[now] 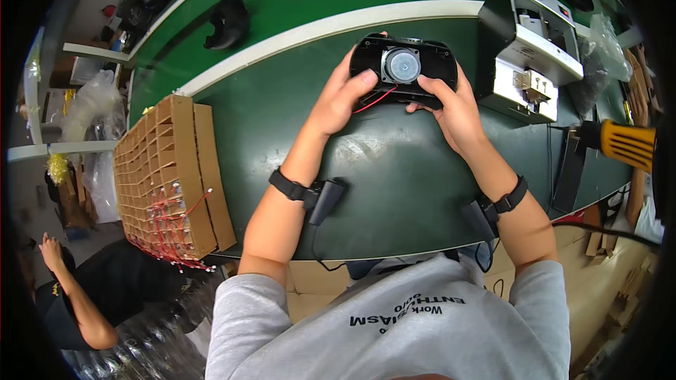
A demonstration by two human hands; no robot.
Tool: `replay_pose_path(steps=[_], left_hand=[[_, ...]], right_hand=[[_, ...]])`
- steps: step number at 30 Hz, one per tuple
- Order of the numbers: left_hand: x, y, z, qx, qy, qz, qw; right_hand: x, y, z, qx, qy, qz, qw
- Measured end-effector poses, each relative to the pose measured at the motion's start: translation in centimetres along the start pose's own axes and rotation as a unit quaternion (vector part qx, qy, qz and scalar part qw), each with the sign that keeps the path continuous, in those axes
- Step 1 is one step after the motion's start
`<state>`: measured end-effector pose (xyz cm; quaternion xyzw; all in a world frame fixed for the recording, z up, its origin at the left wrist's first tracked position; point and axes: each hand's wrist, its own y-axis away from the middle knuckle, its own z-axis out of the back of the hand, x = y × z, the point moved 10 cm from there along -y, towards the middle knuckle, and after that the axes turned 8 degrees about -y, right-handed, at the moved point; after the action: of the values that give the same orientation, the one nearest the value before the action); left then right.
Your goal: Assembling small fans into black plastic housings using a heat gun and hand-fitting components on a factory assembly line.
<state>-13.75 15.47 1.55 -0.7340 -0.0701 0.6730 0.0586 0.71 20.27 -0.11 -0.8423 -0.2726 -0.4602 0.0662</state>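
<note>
Between both hands, over the far part of the green table, I hold a black plastic speaker housing point(438, 63). A round silver speaker point(403, 65) sits in its middle, magnet side up. From beside the speaker a thin red wire point(375, 101) runs out toward my left palm. My left hand point(343, 98) is closed on the housing's left end, its thumb lying near the speaker. Closed on the right end is my right hand point(454, 109), thumb at the speaker's lower right edge and fingers underneath. The undersides of the housing and most fingertips are hidden.
At the left, a cardboard divider box point(204, 190) holds several wired parts with red leads. A black and silver bench machine point(528, 49) stands at the far right, near a yellow-and-black tool handle point(627, 144). Curved black parts lie beyond the white ledge point(317, 39). Another person point(91, 309) is at lower left.
</note>
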Motion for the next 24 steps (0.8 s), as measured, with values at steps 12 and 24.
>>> replay_pose_path(steps=[12, 24], left_hand=[[0.1, 0.1, 0.4, 0.019, -0.037, 0.008, 0.999], [-1.3, 0.3, -0.8, 0.074, -0.039, -0.051, 0.995]], right_hand=[[-0.2, 0.1, -0.5, 0.035, 0.070, 0.031, 0.996], [0.1, 0.5, -0.1, 0.008, 0.097, -0.012, 0.995]])
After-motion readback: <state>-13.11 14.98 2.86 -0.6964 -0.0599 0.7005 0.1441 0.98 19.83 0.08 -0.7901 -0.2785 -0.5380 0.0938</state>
